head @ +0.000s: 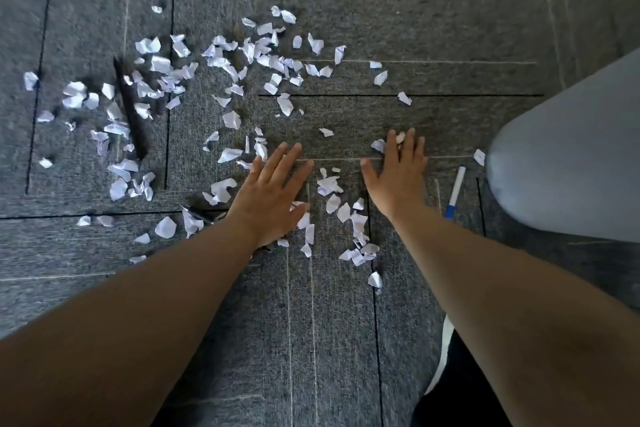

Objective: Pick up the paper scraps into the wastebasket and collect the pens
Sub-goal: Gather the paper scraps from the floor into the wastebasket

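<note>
Several white paper scraps (228, 62) lie scattered over the grey carpet, thickest at the upper left, with a smaller cluster (346, 215) between my two hands. My left hand (270, 194) is stretched out flat with straight fingers just above the carpet, holding nothing. My right hand (398, 177) is also flat and spread, its fingertips next to a scrap (378, 145). A white pen with a blue cap (454, 192) lies right of my right hand. A black pen (130, 107) lies among the scraps at left. A dark pen (195, 212) is partly hidden beside my left wrist.
A grey rounded object (568, 156), perhaps a knee in grey cloth, fills the right side. Dark clothing with a white stripe (446, 378) shows at the bottom edge. Carpet tile seams (374, 322) run across the floor. No wastebasket is in view.
</note>
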Demonstrator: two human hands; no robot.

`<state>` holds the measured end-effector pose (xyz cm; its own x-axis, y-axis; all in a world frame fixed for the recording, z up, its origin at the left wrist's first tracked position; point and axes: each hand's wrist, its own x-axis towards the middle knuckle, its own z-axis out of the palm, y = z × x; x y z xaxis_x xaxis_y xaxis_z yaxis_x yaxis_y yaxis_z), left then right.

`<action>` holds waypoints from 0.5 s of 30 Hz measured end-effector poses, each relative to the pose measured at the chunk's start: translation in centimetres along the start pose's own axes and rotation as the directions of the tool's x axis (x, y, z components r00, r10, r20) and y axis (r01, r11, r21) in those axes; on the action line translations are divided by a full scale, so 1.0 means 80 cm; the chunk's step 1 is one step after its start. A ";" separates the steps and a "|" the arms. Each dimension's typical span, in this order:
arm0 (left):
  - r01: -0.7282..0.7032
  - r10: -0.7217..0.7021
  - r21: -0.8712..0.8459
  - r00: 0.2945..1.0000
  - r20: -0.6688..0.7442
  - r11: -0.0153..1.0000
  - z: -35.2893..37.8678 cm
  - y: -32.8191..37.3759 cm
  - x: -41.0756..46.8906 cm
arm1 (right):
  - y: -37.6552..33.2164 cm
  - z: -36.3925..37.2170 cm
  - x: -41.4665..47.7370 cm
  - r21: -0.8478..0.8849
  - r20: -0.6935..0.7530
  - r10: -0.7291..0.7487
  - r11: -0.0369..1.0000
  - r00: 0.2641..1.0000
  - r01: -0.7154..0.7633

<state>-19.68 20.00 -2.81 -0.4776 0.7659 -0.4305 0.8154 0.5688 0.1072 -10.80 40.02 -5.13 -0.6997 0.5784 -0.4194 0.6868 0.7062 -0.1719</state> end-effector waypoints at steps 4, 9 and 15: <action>-0.015 0.015 -0.013 1.000 0.008 1.000 -0.003 0.003 0.017 | -0.023 0.001 -0.030 0.105 0.016 -0.369 0.925 0.929 0.365; -0.022 0.023 -0.029 0.999 0.027 0.999 -0.004 0.011 0.028 | 0.045 -0.020 -0.002 0.031 -0.163 0.067 0.998 0.984 -0.062; -0.062 0.062 -0.023 0.998 0.030 0.998 -0.011 0.041 0.057 | 0.088 -0.035 0.023 0.044 -0.052 0.314 0.949 0.948 -0.312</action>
<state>-19.46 25.59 -3.62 -0.4158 0.7904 -0.4499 0.8356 0.5273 0.1541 -7.81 47.17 -4.60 -0.4577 0.7916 -0.4047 0.8790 0.4714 -0.0719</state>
